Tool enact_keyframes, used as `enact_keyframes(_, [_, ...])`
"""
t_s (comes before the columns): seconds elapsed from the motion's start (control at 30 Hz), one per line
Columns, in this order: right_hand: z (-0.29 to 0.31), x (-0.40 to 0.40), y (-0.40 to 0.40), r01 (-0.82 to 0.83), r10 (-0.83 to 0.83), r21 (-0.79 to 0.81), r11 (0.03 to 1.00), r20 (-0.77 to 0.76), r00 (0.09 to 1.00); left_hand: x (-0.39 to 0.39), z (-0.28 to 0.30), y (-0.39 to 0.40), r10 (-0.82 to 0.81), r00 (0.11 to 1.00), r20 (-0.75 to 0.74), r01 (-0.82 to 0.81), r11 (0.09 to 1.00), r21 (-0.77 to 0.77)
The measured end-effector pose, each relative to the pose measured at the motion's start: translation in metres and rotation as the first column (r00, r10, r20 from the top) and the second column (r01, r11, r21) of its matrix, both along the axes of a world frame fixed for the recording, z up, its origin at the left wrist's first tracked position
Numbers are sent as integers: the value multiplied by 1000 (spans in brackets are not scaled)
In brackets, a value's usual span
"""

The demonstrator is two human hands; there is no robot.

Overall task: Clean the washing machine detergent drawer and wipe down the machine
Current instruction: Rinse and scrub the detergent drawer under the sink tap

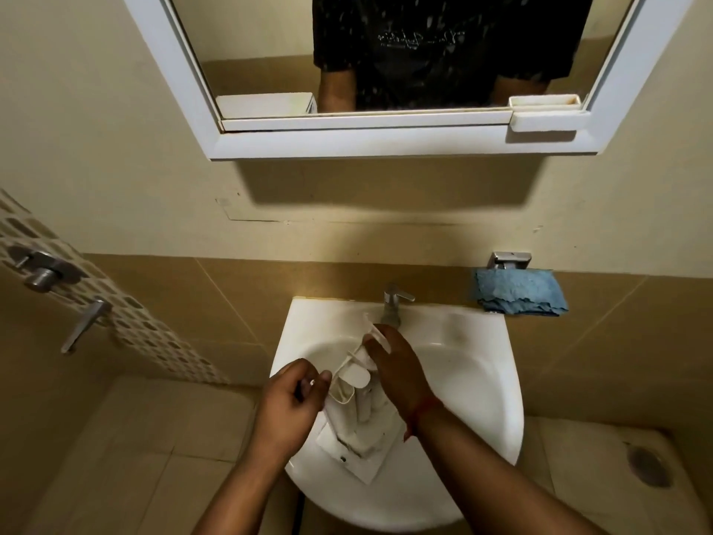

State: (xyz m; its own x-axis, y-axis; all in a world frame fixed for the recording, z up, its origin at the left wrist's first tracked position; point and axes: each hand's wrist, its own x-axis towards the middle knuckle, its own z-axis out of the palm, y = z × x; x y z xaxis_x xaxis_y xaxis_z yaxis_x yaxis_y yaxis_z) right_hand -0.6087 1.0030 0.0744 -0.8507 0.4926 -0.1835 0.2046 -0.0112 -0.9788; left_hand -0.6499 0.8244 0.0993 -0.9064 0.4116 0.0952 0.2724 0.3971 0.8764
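The white detergent drawer [359, 422] lies tilted in the white sink [463, 372], its front panel toward me and its far end under the tap [393, 303]. My right hand [397, 364] grips the drawer's far part from above, fingers curled over a white insert. My left hand [289, 399] is at the drawer's left edge, fingers curled and pinching a small white piece beside the rim. Dark specks show on the drawer's front panel.
A blue cloth [519, 291] hangs from a metal holder on the tiled wall right of the tap. A white-framed mirror [386, 71] hangs above the sink. Shower fittings [42, 272] stick out at left. A floor drain [648, 465] sits at right.
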Motion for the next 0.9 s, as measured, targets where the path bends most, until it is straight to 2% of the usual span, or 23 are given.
enact_keyframes(0.13, [2, -27, 5, -209, 206, 179, 961, 40, 978, 8, -2, -7, -98, 995, -32, 97, 994, -55])
enact_keyframes(0.2, [-1, -38, 9, -324, 318, 188, 927, 61, 946, 14, 1, -4, -169, 985, 28, 170, 984, -62])
enact_keyframes(0.27, [1, -45, 13, -425, 417, 175, 888, 83, 905, 19, 3, 0, -215, 970, 110, 214, 977, 20])
enact_keyframes(0.33, [4, -50, 16, -511, 502, 135, 849, 96, 860, 19, 1, 4, -125, 981, 149, 110, 989, 104])
enact_keyframes(0.37, [9, -52, 18, -550, 540, 131, 825, 103, 835, 16, -2, 7, -29, 985, 169, 6, 991, 136])
enact_keyframes(0.43, [18, -56, 21, -622, 609, 144, 770, 129, 783, 9, -10, 11, 164, 949, 268, -220, 956, 193])
enact_keyframes(0.47, [21, -59, 22, -657, 640, 148, 739, 148, 754, 4, -13, 12, 185, 926, 330, -255, 950, 180])
enact_keyframes(0.6, [28, -69, 22, -782, 751, 186, 595, 218, 623, -10, -25, 17, -35, 908, 417, -9, 995, 102])
enact_keyframes(0.63, [28, -71, 23, -800, 766, 216, 559, 234, 598, -12, -29, 19, -53, 905, 423, 10, 994, 105])
enact_keyframes(0.73, [29, -74, 24, -836, 782, 301, 459, 310, 541, -18, -36, 21, 26, 910, 413, -63, 995, 75])
enact_keyframes(0.83, [28, -72, 25, -876, 828, 320, 360, 324, 458, -17, -40, 24, -10, 964, 265, 11, 1000, -5])
enact_keyframes(0.9, [29, -68, 25, -882, 846, 353, 312, 319, 427, -11, -45, 27, 5, 985, 173, 5, 998, -55])
